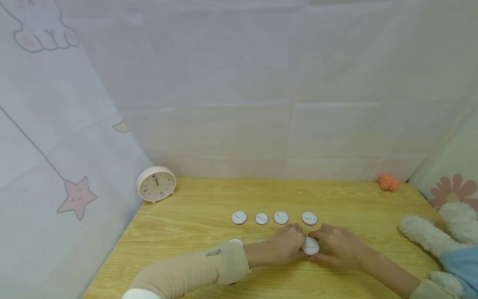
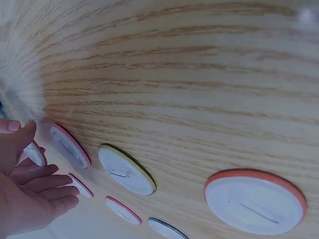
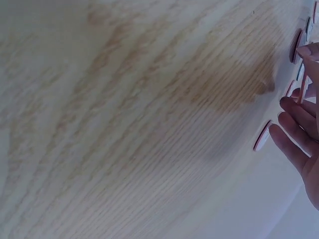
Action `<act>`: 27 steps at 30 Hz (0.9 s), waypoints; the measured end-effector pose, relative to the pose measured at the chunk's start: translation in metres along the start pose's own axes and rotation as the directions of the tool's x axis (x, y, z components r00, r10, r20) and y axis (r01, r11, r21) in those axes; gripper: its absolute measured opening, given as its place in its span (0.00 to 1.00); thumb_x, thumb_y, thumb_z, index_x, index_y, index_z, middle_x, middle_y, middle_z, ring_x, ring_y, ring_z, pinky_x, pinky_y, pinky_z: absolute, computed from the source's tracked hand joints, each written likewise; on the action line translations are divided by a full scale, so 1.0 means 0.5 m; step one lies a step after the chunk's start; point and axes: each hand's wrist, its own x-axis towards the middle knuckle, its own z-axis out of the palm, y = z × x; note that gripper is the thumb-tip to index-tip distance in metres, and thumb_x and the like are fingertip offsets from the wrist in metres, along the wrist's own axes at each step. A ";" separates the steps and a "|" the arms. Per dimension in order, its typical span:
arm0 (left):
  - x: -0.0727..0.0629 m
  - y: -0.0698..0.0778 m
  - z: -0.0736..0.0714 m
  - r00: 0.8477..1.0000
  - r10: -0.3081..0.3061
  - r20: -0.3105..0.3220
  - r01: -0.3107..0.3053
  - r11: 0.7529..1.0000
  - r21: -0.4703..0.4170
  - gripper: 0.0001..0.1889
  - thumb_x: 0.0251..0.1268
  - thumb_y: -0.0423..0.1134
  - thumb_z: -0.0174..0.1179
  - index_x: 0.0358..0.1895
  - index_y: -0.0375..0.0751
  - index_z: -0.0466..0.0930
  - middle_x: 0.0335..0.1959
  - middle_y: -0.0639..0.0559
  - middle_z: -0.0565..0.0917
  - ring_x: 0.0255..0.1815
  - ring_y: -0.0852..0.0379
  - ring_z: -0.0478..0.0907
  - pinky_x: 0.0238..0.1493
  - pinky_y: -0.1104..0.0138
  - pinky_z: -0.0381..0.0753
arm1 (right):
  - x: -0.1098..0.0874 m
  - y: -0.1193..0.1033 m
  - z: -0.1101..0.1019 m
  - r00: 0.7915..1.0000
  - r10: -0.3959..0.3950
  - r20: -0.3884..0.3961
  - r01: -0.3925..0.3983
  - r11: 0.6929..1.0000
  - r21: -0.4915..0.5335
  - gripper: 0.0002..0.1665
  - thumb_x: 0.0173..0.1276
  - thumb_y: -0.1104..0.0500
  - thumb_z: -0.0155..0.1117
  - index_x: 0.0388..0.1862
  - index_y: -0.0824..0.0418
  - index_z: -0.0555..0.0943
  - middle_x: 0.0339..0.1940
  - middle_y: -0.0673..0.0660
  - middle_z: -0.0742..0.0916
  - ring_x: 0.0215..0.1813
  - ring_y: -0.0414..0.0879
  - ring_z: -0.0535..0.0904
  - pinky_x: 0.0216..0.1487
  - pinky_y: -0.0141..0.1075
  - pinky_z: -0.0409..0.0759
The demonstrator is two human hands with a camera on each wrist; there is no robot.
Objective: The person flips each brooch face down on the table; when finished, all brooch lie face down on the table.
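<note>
A round white disc [image 1: 310, 246] is held upright or tilted between both hands, low in the right half of the head view. My right hand [image 1: 337, 247] pinches its right side between thumb and fingers. At the opposite edge, the thumb and fingers of my left hand [image 1: 285, 245] grip it. Around the hands lie similar discs with coloured rims and faint dark markings. The left wrist view shows an orange-rimmed disc [image 2: 255, 203], a yellow-green-rimmed disc [image 2: 126, 172] and a pink-rimmed disc [image 2: 70, 145]. My left forearm partly covers a near-row disc [image 1: 236, 241].
Several discs, including this far-row disc [image 1: 239, 217], lie on the wooden table [image 1: 194, 199]. A pink alarm clock [image 1: 157, 184] stands at the back left. An orange pompom-like thing [image 1: 388, 182] sits at the back right, and a plush toy [image 1: 425, 234] at the right edge.
</note>
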 end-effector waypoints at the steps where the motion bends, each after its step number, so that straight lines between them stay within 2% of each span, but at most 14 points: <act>1: 0.000 0.001 0.001 1.000 -0.002 0.005 0.002 1.000 -0.003 0.16 0.58 0.55 0.68 0.36 0.45 0.85 0.30 0.60 0.81 0.33 0.66 0.72 0.41 0.75 0.71 | -0.001 -0.001 0.000 1.000 0.008 0.008 -0.009 1.000 0.017 0.25 0.56 0.41 0.74 0.43 0.57 0.83 0.34 0.45 0.82 0.34 0.32 0.75 0.28 0.28 0.76; 6: -0.002 0.004 0.010 1.000 -0.012 0.028 0.011 1.000 0.002 0.16 0.59 0.56 0.67 0.33 0.47 0.84 0.29 0.62 0.79 0.33 0.67 0.70 0.39 0.77 0.70 | 0.000 -0.006 0.004 0.998 0.033 0.060 -0.037 0.997 0.068 0.23 0.56 0.41 0.74 0.41 0.55 0.83 0.34 0.44 0.81 0.34 0.31 0.72 0.28 0.29 0.76; 10: -0.007 0.005 0.012 1.000 -0.004 0.030 0.004 1.000 0.007 0.18 0.58 0.57 0.68 0.36 0.46 0.84 0.31 0.62 0.79 0.33 0.68 0.69 0.37 0.78 0.70 | 0.003 -0.005 0.007 0.996 0.042 0.078 -0.048 0.996 0.073 0.22 0.54 0.44 0.76 0.40 0.55 0.82 0.35 0.44 0.81 0.35 0.32 0.74 0.29 0.30 0.77; 13: -0.013 0.001 0.012 0.999 -0.012 0.048 0.013 1.000 -0.012 0.21 0.59 0.58 0.66 0.44 0.44 0.82 0.40 0.59 0.82 0.45 0.64 0.76 0.49 0.74 0.74 | 0.004 -0.003 0.008 0.995 0.045 0.086 -0.050 0.998 0.049 0.20 0.53 0.47 0.77 0.40 0.55 0.82 0.36 0.45 0.82 0.36 0.34 0.76 0.31 0.31 0.78; 15: -0.018 -0.004 0.012 0.997 -0.033 0.072 0.036 0.999 -0.039 0.24 0.61 0.59 0.64 0.49 0.43 0.79 0.50 0.55 0.81 0.56 0.57 0.76 0.57 0.68 0.74 | 0.004 -0.002 0.008 0.994 0.050 0.095 -0.052 0.998 0.023 0.21 0.52 0.48 0.77 0.41 0.56 0.82 0.36 0.45 0.82 0.37 0.35 0.76 0.31 0.32 0.79; 17: -0.026 -0.009 0.010 0.993 -0.061 0.099 0.067 0.996 -0.057 0.28 0.64 0.59 0.62 0.57 0.40 0.76 0.60 0.49 0.77 0.66 0.49 0.69 0.65 0.60 0.70 | 0.004 0.000 0.006 0.992 0.058 0.109 -0.058 0.998 -0.002 0.22 0.52 0.48 0.77 0.42 0.56 0.82 0.36 0.46 0.82 0.37 0.36 0.77 0.32 0.33 0.80; 22: -0.048 -0.033 -0.009 0.982 -0.125 0.138 0.135 0.989 -0.064 0.35 0.68 0.58 0.57 0.68 0.35 0.65 0.70 0.41 0.67 0.72 0.43 0.61 0.67 0.52 0.66 | 0.000 0.005 -0.006 0.981 0.085 0.173 -0.084 0.996 -0.013 0.22 0.52 0.45 0.76 0.43 0.54 0.83 0.38 0.46 0.80 0.37 0.37 0.77 0.31 0.35 0.80; 27: -0.069 -0.067 -0.030 0.970 -0.220 0.106 0.225 0.973 -0.045 0.38 0.69 0.60 0.55 0.72 0.36 0.61 0.73 0.38 0.61 0.74 0.41 0.56 0.68 0.48 0.63 | -0.006 0.009 -0.014 0.974 0.094 0.205 -0.099 0.995 0.013 0.21 0.52 0.45 0.76 0.42 0.53 0.83 0.38 0.45 0.79 0.37 0.36 0.76 0.31 0.34 0.80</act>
